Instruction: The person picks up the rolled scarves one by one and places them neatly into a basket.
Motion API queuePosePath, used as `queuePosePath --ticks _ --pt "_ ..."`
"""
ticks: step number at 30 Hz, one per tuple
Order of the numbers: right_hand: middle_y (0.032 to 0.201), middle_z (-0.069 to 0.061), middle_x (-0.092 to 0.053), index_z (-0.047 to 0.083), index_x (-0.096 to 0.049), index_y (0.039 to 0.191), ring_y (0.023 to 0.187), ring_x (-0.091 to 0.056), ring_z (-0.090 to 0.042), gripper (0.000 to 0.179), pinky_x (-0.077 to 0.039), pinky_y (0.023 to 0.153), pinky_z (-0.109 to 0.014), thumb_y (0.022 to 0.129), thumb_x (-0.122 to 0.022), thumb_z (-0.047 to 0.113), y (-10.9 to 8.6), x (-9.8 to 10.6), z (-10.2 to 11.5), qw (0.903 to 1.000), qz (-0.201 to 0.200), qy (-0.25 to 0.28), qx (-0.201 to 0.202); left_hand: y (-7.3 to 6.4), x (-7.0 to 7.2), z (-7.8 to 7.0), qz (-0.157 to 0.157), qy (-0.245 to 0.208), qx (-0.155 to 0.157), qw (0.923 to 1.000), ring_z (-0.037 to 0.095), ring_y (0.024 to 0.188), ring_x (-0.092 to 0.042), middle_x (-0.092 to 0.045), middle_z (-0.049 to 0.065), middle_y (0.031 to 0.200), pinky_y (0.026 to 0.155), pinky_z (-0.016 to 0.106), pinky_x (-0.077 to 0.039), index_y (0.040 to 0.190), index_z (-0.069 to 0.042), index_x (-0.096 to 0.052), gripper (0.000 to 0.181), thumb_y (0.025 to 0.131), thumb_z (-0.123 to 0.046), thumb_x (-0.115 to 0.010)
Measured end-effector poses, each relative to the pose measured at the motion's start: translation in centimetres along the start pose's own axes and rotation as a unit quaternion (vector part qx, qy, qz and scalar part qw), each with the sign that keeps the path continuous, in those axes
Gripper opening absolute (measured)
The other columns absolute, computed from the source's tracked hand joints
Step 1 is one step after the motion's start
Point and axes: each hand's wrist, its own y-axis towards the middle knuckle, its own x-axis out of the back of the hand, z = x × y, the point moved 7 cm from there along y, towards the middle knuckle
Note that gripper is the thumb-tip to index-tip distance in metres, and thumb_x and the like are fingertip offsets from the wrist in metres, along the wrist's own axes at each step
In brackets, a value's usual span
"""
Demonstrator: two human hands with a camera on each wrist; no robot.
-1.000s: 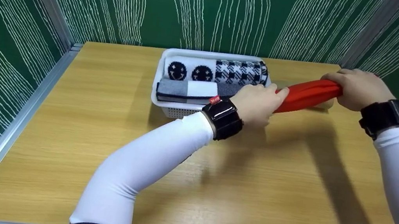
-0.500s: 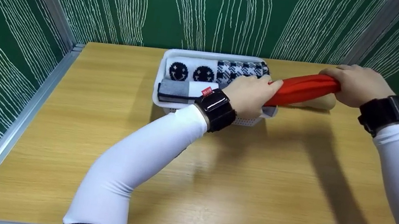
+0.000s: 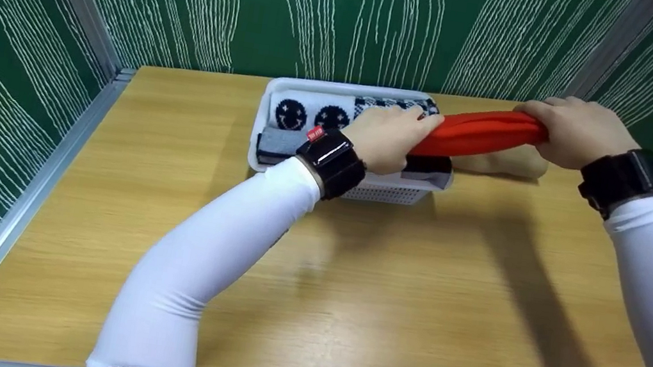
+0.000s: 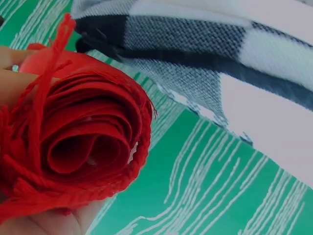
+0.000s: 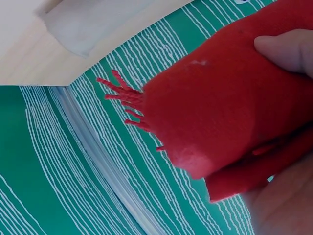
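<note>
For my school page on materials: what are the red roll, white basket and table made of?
The red roll looks like soft, matte cloth, fibre unclear: thin wound layers and twisted threads show at its ends. The white basket is probably smooth plastic, with rows of small holes. The table looks like wood or wood-look board: streaky yellow-brown grain, slight shine.

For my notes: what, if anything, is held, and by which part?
A rolled, fringed red cloth: the left hand grips it near one end, the right hand near the other.
</note>
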Motion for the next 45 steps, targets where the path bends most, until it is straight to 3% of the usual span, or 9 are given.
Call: queuePosePath --ticks 13,20,32,45 --pt "0.11 -0.028 -0.073 0.004 -0.066 0.135 0.094 -0.066 -0.047 0.049 -0.056 0.085 -0.066 0.087 -0.073 0.0 0.6 0.6 1.1 0.9997 -0.01 -0.013 0.017 -0.6 0.7 1.8 -0.01 -0.001 0.004 0.9999 0.027 0.13 -0.066 -0.064 0.006 0.147 0.111 0.046 -0.057 0.167 -0.019 -0.04 0.076 0.099 -0.013 -0.072" --pt "0.115 -0.03 -0.073 0.001 -0.065 0.137 0.101 -0.069 -0.051 0.051 -0.056 0.092 -0.069 0.087 -0.074 0.0 0.7 0.8 2.0 0.9985 -0.041 -0.012 0.034 -1.0 0.9 2.9 -0.012 0.004 0.003 0.9999 0.028 0.132 -0.066 -0.064 0.007 0.148 0.111 0.048 -0.057 0.166 -0.018 -0.041 0.075 0.097 -0.008 -0.07" --pt "0.114 -0.029 -0.074 0.001 -0.065 0.134 0.1 -0.068 -0.05 0.048 -0.056 0.089 -0.067 0.087 -0.073 -0.001 1.0 1.2 3.8 0.9947 -0.084 -0.018 0.057 -2.3 0.8 5.2 -0.024 -0.015 0.011 0.9995 0.031 0.133 -0.066 -0.061 0.009 0.156 0.11 0.049 -0.057 0.164 -0.017 -0.045 0.071 0.098 -0.004 -0.068" --pt "0.115 -0.028 -0.073 0.001 -0.064 0.138 0.103 -0.069 -0.05 0.05 -0.056 0.096 -0.068 0.089 -0.074 0.001 1.4 1.3 5.1 0.993 -0.095 -0.005 0.07 -3.4 1.5 6.9 -0.038 -0.007 0.009 0.9992 0.033 0.127 -0.066 -0.065 0.011 0.14 0.106 0.05 -0.059 0.159 -0.016 -0.05 0.064 0.099 -0.008 -0.07"
